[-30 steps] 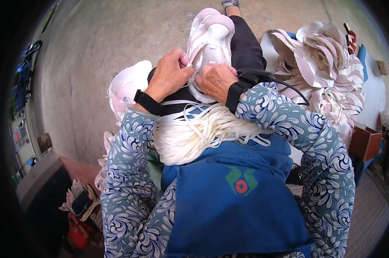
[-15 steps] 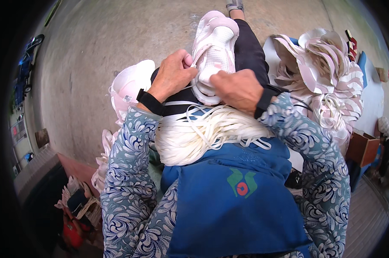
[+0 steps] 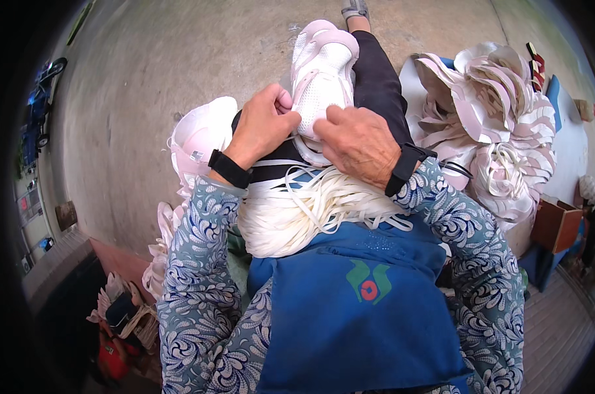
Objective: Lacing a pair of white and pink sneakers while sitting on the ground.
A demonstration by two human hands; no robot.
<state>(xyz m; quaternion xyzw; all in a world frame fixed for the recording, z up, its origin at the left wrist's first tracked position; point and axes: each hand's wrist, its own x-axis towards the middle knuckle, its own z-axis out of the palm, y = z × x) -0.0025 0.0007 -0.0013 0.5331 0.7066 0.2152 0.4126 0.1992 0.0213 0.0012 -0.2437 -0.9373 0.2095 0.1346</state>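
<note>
A pink-and-white mesh shoe upper (image 3: pixel 322 82) lies lengthwise over my lap and dark-trousered leg, its rounded end pointing away from me. At its left edge my left hand (image 3: pixel 263 125) is closed, thumb against curled fingers. My right hand (image 3: pixel 360 146) is closed too, knuckles up, over the right side of the upper's near part. Whatever either pinch holds is hidden by the fingers. Just below the hands, a thick bundle of white shoelaces (image 3: pixel 277 220) rests across my blue apron (image 3: pixel 369 335), with a few loose strands looping up towards the upper.
Another pink-and-white upper (image 3: pixel 205 131) stands left of my knee. To the right is a large pile of stacked uppers (image 3: pixel 501 98), with a laced one (image 3: pixel 501 171) nearer me. A brown box (image 3: pixel 555 223) stands beyond it. More uppers (image 3: pixel 159 256) hang by my left arm.
My right hand has come down onto the upper from a blurred, raised position, its fingers now nearer the left hand. The upper has shifted slightly left in view.
</note>
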